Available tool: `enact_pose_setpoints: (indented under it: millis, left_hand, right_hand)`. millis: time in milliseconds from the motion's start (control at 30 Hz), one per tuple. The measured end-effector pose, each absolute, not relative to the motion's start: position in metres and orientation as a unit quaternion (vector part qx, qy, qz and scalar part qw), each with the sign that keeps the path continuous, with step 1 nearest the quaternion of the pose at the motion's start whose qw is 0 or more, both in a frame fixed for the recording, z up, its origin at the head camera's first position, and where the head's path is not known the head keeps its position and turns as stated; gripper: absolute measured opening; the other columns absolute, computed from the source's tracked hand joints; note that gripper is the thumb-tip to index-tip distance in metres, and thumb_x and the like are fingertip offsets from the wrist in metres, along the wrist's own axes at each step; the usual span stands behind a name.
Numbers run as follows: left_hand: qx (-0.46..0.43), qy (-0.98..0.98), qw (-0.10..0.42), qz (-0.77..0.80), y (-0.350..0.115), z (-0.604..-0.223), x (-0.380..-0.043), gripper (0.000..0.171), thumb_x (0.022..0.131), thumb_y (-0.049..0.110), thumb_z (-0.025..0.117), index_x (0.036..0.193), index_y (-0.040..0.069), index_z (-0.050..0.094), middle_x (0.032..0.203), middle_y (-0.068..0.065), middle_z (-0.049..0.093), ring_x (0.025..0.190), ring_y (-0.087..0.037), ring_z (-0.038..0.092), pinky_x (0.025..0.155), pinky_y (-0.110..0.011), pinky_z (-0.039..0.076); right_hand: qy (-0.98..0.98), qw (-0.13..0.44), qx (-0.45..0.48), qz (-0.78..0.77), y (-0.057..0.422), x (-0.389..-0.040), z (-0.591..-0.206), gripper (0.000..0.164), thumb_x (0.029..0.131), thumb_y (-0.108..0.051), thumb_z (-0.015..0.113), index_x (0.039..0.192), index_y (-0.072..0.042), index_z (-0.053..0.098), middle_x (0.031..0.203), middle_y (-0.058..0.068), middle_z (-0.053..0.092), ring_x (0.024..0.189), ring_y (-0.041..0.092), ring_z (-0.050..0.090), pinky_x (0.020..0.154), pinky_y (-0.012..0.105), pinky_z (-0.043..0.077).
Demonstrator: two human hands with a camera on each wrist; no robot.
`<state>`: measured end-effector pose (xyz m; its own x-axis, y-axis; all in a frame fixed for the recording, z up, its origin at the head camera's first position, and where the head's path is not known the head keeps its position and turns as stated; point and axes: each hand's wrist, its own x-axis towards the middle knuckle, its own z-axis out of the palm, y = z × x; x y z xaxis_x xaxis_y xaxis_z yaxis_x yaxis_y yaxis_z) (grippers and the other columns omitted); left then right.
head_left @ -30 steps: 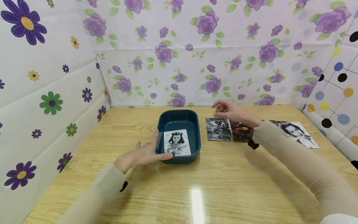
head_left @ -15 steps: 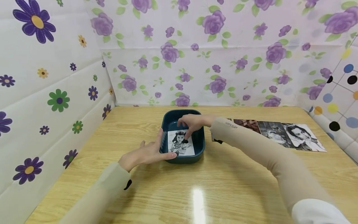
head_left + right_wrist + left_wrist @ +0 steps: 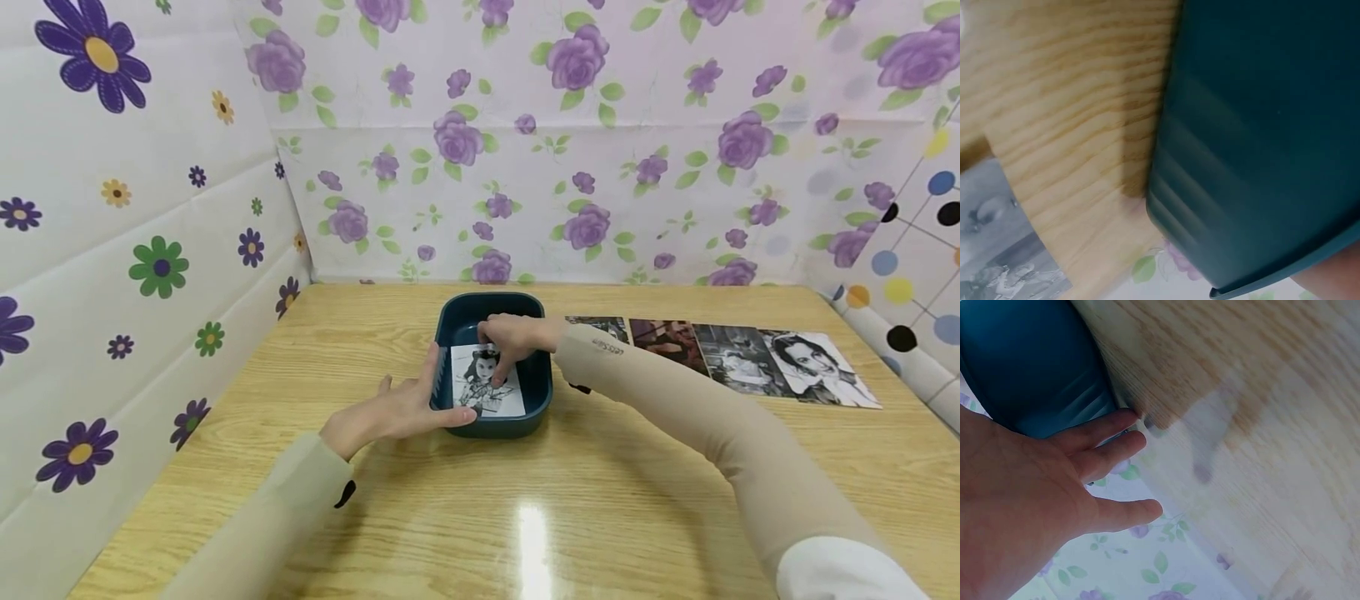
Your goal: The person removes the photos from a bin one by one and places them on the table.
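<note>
A dark teal rectangular bin (image 3: 534,392) stands on the table with a black-and-white portrait photo (image 3: 487,400) lying inside it. My left hand (image 3: 390,414) rests against the bin's left side with fingers straight. Its thumb stretches over the front rim, overlapping the photo's lower edge. My right hand (image 3: 512,340) reaches down into the bin from the right. Thumb and fingers stand apart there, the thumb over the photo and the fingertips by its top edge. In the right wrist view the bin's outer wall (image 3: 1254,144) hides most of this hand.
Right of the bin, several photos lie in a row, including a dark reddish one (image 3: 663,340), a grey one (image 3: 738,358) and a portrait (image 3: 817,367). The right sleeve (image 3: 675,392) passes in front of them. Flower-patterned sheets (image 3: 525,192) rise behind the wooden table (image 3: 420,517).
My right hand has moved left from above the row of photos into the bin, then settled slightly lower over the photo. The left hand keeps its place on the bin.
</note>
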<state>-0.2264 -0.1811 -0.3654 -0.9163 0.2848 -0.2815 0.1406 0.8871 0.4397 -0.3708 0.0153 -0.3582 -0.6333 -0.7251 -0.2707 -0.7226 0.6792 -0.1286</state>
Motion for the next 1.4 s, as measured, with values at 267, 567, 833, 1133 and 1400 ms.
enact_pose_setpoints:
  millis: [267,567,833,1133,1400]
  left_hand:
    - [0.111,0.956,0.177,0.205,-0.182,-0.366,-0.227,0.124,0.077,0.083,0.047,0.15,0.014,-0.026,0.154,-0.026,0.03,0.142,-0.04,0.034,0.112,-0.07,-0.004]
    - [0.11,0.958,0.177,0.198,-0.181,-0.366,-0.228,0.125,0.077,0.084,0.046,0.15,0.014,-0.027,0.154,-0.024,0.031,0.141,-0.039,0.035,0.111,-0.071,-0.004]
    - [0.106,0.957,0.186,0.198,-0.181,-0.366,-0.228,0.125,0.076,0.086,0.046,0.149,0.017,-0.029,0.155,-0.021,0.031,0.143,-0.039,0.033,0.111,-0.071,-0.006]
    - [0.11,0.954,0.174,0.22,-0.182,-0.365,-0.224,0.126,0.076,0.082,0.051,0.15,0.017,-0.027,0.157,-0.019,0.029,0.143,-0.037,0.033,0.111,-0.071,-0.006]
    - [0.118,0.952,0.166,0.231,-0.181,-0.365,-0.225,0.125,0.077,0.08,0.053,0.151,0.019,-0.027,0.157,-0.018,0.029,0.143,-0.038,0.033,0.11,-0.072,-0.006]
  right_hand:
    - [0.895,0.097,-0.423,-0.102,0.025,-0.363,-0.357,0.072,0.071,-0.038,0.085,0.126,-0.012,0.046,0.119,0.008,0.055,0.101,0.021,0.053,0.088,0.035,0.046]
    - [0.854,0.144,-0.384,-0.319,0.041,-0.356,-0.345,0.058,0.087,-0.005,0.07,0.136,-0.013,0.039,0.142,0.013,0.039,0.13,0.027,0.042,0.105,0.044,0.038]
    - [0.839,0.201,-0.282,-0.419,0.082,-0.351,-0.301,0.062,0.09,-0.008,0.064,0.14,-0.022,0.03,0.133,0.015,0.038,0.11,0.03,0.045,0.095,0.047,0.044]
    - [0.86,0.193,-0.249,-0.402,0.157,-0.339,-0.285,0.064,0.091,-0.017,0.065,0.142,-0.026,0.027,0.087,0.011,0.05,0.081,0.028,0.053,0.078,0.039,0.048]
    - [0.87,0.189,-0.256,-0.377,0.208,-0.313,-0.312,0.062,0.091,-0.02,0.067,0.14,-0.019,0.029,0.09,0.013,0.049,0.076,0.026,0.048,0.07,0.039,0.046]
